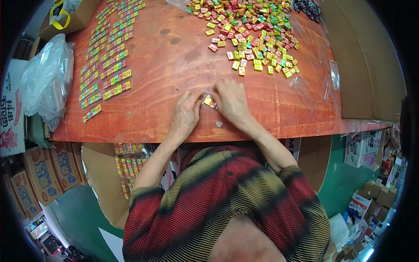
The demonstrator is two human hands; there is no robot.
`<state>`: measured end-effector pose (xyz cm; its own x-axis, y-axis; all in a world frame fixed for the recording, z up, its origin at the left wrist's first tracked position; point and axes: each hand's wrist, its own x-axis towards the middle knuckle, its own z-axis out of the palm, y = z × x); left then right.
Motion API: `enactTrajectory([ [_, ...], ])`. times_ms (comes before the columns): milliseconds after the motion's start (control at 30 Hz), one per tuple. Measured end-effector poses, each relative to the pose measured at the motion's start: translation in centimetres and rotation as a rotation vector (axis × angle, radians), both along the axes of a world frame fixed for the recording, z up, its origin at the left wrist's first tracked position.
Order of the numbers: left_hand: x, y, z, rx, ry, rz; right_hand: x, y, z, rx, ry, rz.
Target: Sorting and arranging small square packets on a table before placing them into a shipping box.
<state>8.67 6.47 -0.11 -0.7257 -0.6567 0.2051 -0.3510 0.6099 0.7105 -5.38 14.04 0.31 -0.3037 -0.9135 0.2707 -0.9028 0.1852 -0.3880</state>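
Note:
Both my hands meet near the front edge of the red-brown wooden table (148, 105). Between them is a small yellow box (209, 101) with dark and white parts at its lower end; a bit of clear plastic film seems to lie around it. My left hand (187, 112) grips it from the left, thumb and fingers curled. On its other side, my right hand (232, 101) has its fingers bent and pressed together, slightly blurred, and what they pinch is hidden. A small clear scrap (219, 124) lies just below the hands.
A heap of small red, yellow and green boxes (257, 43) covers the far right. Rows of similar boxes (115, 89) line the left. Plastic bags (48, 83) hang at the left edge; a large cardboard box (371, 65) stands right. An open carton (102, 174) holds packed rows below.

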Motion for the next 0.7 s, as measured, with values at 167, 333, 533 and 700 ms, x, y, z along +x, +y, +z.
enactTrajectory([
  [167, 0.3, 1.1, 0.7, -0.356, -0.067, -0.054, -3.9, 4.3, 1.4, -0.227, -0.263, -0.052],
  [333, -1.4, 3.6, -0.1, -0.397, -0.114, -0.270, -1.6, 9.3, -0.4, -0.092, -0.172, 0.037],
  [533, -0.9, 4.4, -1.3, -0.266, -0.197, -0.279, 0.7, 6.7, 0.4, -0.052, -0.031, 0.112],
  [700, 0.5, 3.8, -1.4, -0.271, -0.220, -0.244, 1.4, 6.0, 0.4, 0.002, -0.012, 0.148],
])
